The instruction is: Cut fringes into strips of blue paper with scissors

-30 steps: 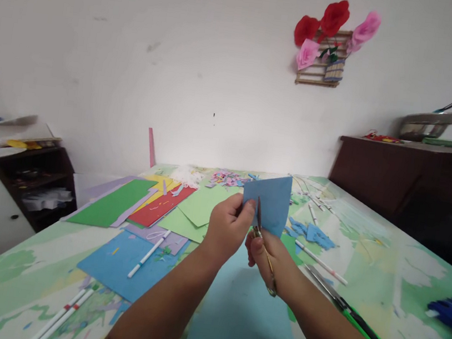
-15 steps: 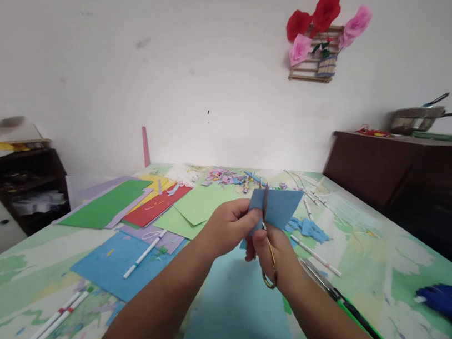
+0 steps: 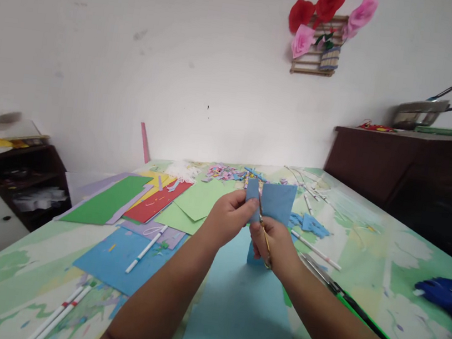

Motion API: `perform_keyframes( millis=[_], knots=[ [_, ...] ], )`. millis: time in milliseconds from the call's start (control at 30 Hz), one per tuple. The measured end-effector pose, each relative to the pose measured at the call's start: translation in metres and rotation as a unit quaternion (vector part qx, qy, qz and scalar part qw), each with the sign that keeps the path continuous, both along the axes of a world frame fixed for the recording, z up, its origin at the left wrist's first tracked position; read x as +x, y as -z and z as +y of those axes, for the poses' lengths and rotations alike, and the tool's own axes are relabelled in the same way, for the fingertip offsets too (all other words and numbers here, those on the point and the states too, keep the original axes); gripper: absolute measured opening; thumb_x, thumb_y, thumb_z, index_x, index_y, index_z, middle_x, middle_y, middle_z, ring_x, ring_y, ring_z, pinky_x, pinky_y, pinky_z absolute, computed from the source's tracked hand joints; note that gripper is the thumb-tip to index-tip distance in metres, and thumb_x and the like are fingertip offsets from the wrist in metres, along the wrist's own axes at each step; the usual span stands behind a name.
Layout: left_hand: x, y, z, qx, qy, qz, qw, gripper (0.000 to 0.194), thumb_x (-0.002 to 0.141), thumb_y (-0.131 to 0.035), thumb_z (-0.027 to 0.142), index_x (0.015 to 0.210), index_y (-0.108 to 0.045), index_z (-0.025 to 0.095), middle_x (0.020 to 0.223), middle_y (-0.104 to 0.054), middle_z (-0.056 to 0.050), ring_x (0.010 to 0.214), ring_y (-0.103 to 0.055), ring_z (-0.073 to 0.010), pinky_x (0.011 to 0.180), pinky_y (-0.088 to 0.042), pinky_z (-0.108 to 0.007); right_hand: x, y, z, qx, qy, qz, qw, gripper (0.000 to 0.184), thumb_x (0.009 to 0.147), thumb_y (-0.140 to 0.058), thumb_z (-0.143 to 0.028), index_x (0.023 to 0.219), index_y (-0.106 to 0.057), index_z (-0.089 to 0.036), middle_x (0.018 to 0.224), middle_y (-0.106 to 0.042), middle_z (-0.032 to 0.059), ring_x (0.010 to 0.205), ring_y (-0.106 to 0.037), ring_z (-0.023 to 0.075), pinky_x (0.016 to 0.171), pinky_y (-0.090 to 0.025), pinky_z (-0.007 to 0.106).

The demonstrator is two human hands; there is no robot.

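A small blue sheet of paper is held up over the middle of the table, with a cut running down from its top edge. My left hand pinches its narrow left strip between thumb and fingers. Gold-handled scissors sit in my right hand, fingers closed round the handles, blades upright in the cut. Below my hands lies a large light blue sheet. A darker blue piece shows just under my right hand.
Green, red and blue sheets lie at left with white pens. Paper scraps are piled near the wall. At right are a green-edged cutter, blue scraps and a dark blue object.
The cut now gapes wider, and the paper's two parts stand further apart. My left hand has shifted slightly left, and the scissors are more closed and turned.
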State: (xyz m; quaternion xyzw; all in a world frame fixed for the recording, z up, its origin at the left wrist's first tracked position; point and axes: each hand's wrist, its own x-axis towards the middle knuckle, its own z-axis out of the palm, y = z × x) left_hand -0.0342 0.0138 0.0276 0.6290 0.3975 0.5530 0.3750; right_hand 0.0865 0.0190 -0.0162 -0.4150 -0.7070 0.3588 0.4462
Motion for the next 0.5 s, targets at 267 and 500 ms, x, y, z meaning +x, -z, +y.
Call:
perform_keyframes(
  millis=[267,500],
  knots=[
    [0.005,0.006,0.014,-0.048,0.04,-0.121,0.991,0.018,0.064,-0.054,0.016,0.067,-0.036,0.019,0.067,-0.059,0.003,0.05,-0.055,-0.0092,0.05,-0.047,-0.024,0.017,-0.008,0.017,0.065,0.007,-0.038,0.997,0.059,0.074,-0.022,-0.074,0.074,-0.045,-0.019,0.062,-0.051,0.0014,0.06,-0.052,0.0161,0.056,-0.043,0.029],
    [0.006,0.003,0.011,-0.059,0.084,-0.113,0.988,0.018,0.072,-0.056,0.031,0.072,-0.054,0.013,0.065,-0.059,0.0,0.044,-0.05,-0.0068,0.041,-0.042,-0.02,0.046,-0.022,0.027,0.115,0.032,-0.203,0.972,0.039,0.071,-0.05,-0.06,0.07,-0.047,-0.021,0.062,-0.047,-0.0014,0.057,-0.043,0.0145,0.051,-0.031,0.027]
  ],
)
